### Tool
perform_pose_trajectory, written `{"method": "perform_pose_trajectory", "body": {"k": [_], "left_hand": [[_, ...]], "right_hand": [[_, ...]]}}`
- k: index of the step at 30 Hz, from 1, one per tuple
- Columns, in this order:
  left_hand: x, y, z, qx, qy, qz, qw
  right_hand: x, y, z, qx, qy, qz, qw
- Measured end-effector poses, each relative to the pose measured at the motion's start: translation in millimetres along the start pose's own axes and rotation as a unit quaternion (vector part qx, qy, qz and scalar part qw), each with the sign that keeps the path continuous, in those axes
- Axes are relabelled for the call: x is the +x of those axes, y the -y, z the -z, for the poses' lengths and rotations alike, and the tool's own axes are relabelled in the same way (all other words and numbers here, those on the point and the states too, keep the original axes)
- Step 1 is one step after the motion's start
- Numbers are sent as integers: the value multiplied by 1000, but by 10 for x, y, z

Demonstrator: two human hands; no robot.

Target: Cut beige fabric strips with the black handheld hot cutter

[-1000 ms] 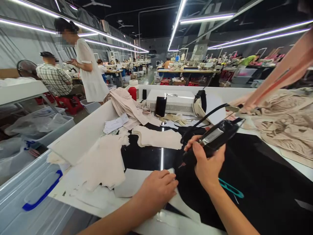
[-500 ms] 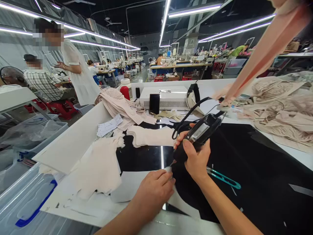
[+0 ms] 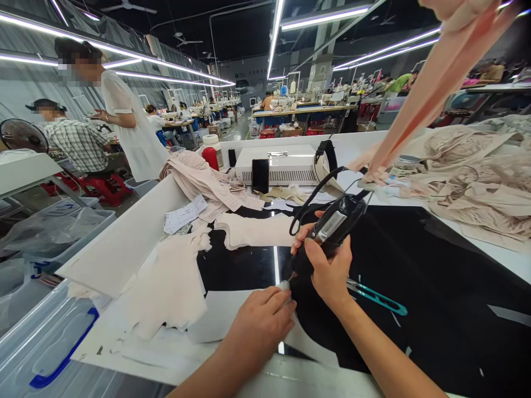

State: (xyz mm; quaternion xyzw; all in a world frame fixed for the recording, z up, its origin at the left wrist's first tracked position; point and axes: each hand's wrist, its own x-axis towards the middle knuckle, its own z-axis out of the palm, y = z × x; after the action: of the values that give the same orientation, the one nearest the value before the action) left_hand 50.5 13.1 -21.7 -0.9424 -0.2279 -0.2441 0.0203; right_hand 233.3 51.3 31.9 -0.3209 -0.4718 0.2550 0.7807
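My right hand [image 3: 327,268] is wrapped round a black corded hand tool [image 3: 332,228] with a silver plate, its tip pointing down to the left. That tip meets a small pale piece pinched in the fingers of my left hand [image 3: 261,320], which rests on a sheet of white fabric [image 3: 219,315] over the glossy black table [image 3: 423,287]. A black cable [image 3: 319,190] runs from the tool toward a white box machine [image 3: 282,164].
Teal thread snips [image 3: 375,297] lie right of my right wrist. Beige cut pieces [image 3: 253,229] and a pile of lace [image 3: 473,182] cover the table. A clear bin with blue handle [image 3: 53,354] stands at left. A co-worker's arm [image 3: 431,83] reaches in from the top right. Two people are at left.
My right hand has brought the tool down and left until its tip meets the piece at my left fingers. The left hand's fingers have closed on that piece.
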Motion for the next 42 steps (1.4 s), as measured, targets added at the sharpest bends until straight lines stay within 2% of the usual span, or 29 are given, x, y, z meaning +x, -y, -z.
{"method": "perform_pose_trajectory", "body": {"k": [6, 14, 20, 31, 42], "left_hand": [[-30, -31, 34, -8, 6, 22, 1000], [-50, 1, -7, 17, 8, 16, 1000], [-41, 3, 20, 3, -5, 21, 1000], [-52, 2, 18, -10, 13, 32, 999], [-56, -18, -2, -9, 2, 32, 999]], "right_hand": [[-8, 23, -19, -5, -5, 0, 1000], [-7, -2, -17, -6, 4, 4, 1000], [1, -2, -18, -14, 5, 8, 1000], [20, 46, -18, 1, -16, 4, 1000], [-20, 14, -20, -14, -7, -1, 1000]]}}
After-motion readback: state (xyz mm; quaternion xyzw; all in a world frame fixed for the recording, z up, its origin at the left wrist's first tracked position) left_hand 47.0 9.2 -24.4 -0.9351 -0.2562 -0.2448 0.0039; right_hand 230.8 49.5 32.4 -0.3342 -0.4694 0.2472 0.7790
